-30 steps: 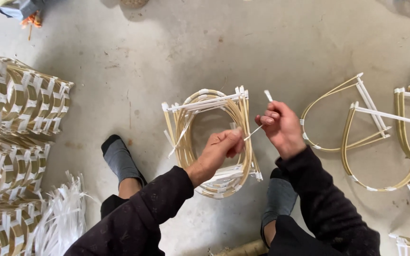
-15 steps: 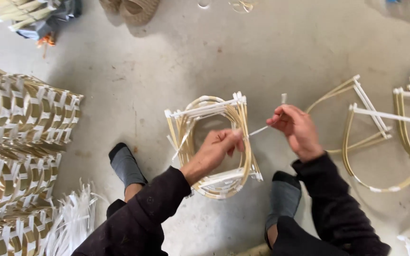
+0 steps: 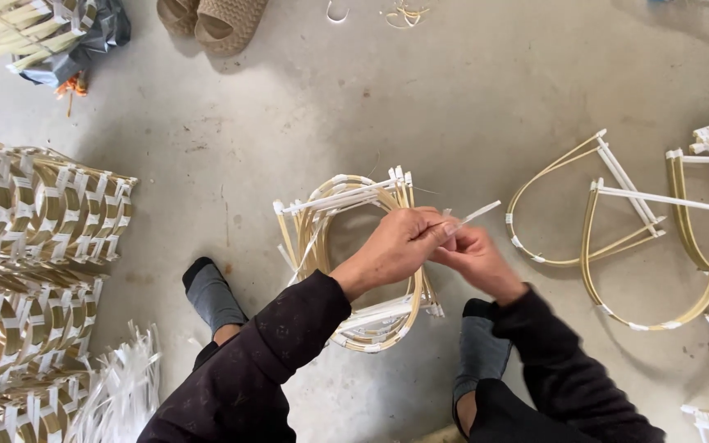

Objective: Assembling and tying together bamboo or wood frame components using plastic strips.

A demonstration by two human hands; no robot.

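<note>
Grey concrete floor [image 3: 469, 98] carried a bundle of bamboo hoops [image 3: 354, 254] at its middle, where left hand [image 3: 395, 246] and right hand [image 3: 478, 258] both pinched 1 white strip [image 3: 473, 216].

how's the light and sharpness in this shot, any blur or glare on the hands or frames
Head view: soft, even light on the grey floor, with only faint shadows beside the woven stacks. No glare. The left hand and right hand are sharp, as are the strip they pinch and the frame bundle. The loose frames bow slightly towards the edge, suggesting wide-lens distortion.
</note>
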